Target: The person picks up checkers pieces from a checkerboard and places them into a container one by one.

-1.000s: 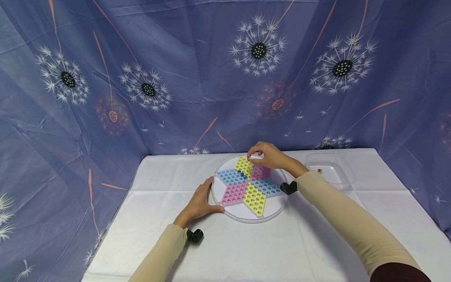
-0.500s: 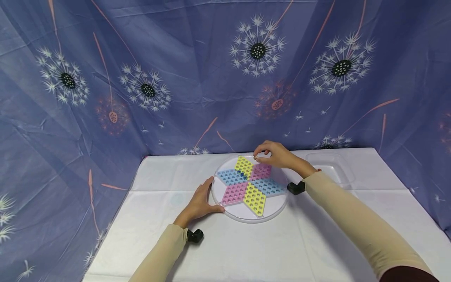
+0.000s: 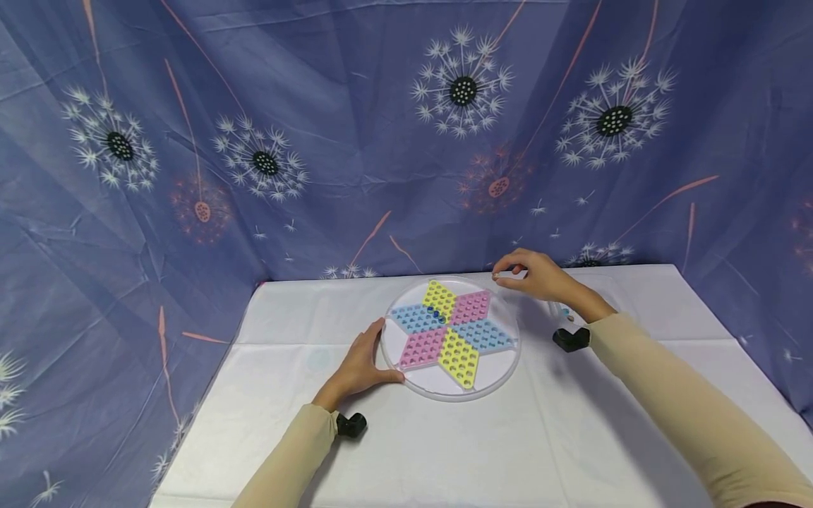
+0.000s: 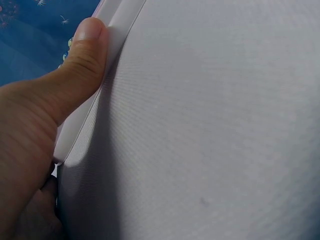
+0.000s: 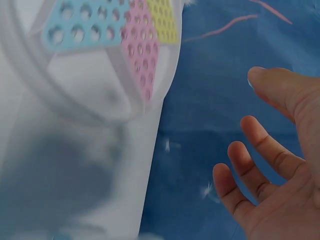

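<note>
A round Chinese checkers board (image 3: 451,396) with a star of blue, pink and yellow points lies on the white table. My left hand (image 3: 360,367) rests against its left edge; the left wrist view shows the thumb (image 4: 82,65) on the rim. Several small blue marbles (image 3: 436,315) sit in a line near the star's centre. My right hand (image 3: 533,274) is raised beyond the board's upper right edge. Its thumb and index finger come together at a tiny shiny marble (image 3: 495,276), mostly hidden by the fingertips. In the right wrist view the other fingers (image 5: 237,152) are spread and lightly bent.
A clear plastic box (image 3: 555,310) with a few small marbles (image 3: 567,315) stands at the right, largely hidden behind the right wrist. White cloth covers the table (image 3: 444,451). A blue dandelion-print curtain (image 3: 356,141) hangs directly behind its back edge.
My right hand has moved from over the board's yellow top point to the right, off the board toward the clear box. The left hand and the board stay put.
</note>
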`<move>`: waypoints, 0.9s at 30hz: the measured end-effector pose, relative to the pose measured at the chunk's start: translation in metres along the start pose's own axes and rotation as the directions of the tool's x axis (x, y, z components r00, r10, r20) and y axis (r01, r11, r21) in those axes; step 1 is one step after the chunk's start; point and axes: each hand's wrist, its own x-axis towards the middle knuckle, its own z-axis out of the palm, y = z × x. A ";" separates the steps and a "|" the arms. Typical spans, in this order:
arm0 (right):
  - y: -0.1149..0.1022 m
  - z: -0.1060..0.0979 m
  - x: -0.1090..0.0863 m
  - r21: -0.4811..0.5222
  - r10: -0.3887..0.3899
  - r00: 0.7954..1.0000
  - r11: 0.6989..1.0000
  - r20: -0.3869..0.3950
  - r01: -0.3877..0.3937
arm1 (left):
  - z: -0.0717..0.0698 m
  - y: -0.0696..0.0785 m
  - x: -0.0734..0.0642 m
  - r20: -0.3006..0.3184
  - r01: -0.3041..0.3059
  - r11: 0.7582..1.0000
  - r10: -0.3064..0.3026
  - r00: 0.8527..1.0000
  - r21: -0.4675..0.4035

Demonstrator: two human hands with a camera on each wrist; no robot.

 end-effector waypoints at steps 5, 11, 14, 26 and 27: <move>0.011 -0.013 -0.014 -0.021 0.038 0.999 0.999 -0.018 -0.039 | -0.001 0.001 0.000 -0.010 -0.006 1.000 0.006 1.000 -0.012; 0.023 -0.028 -0.031 -0.039 0.090 0.995 0.995 -0.041 -0.091 | -0.001 0.001 -0.001 -0.015 -0.011 1.000 0.011 1.000 -0.021; 0.030 -0.034 -0.039 -0.047 0.100 0.994 0.994 -0.051 -0.103 | 0.000 0.001 0.000 -0.016 -0.014 1.000 0.014 1.000 -0.021; 0.044 -0.049 -0.059 -0.064 0.147 0.985 0.986 -0.092 -0.153 | 0.000 0.000 0.000 -0.017 -0.014 1.000 0.013 1.000 -0.021; 0.045 -0.049 -0.060 -0.067 0.150 0.984 0.985 -0.094 -0.157 | 0.000 0.000 0.000 -0.016 -0.012 1.000 0.011 1.000 -0.020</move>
